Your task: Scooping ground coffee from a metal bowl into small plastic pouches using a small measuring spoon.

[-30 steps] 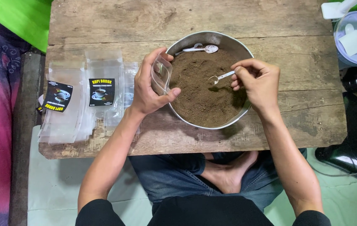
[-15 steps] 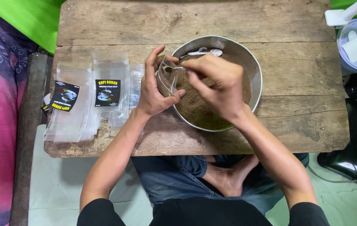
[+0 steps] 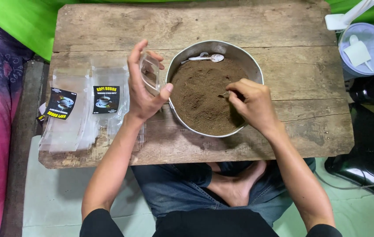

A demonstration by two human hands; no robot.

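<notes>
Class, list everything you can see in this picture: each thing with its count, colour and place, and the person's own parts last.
wooden table: one, brown, centre
metal bowl: one, silver, on table, holds brown powder
white spoon: one, on powder at far rim
empty pouches: a stack, clear with black labels, table's left side
lidded tub: one, pale blue, far right
clear pouch: one, held open beside bowl
left hand: holds the clear pouch
right hand: over powder, fingers pinching a small spoon handle

Left hand (image 3: 145, 85) raised, forearm angled up from lower left, fingers (image 3: 138, 52) curled in a loose pinch, thumb extended right. Right hand (image 3: 250, 103) lower, knuckles up, fingers pinched closed, wrist bent, forearm from lower right.
</notes>
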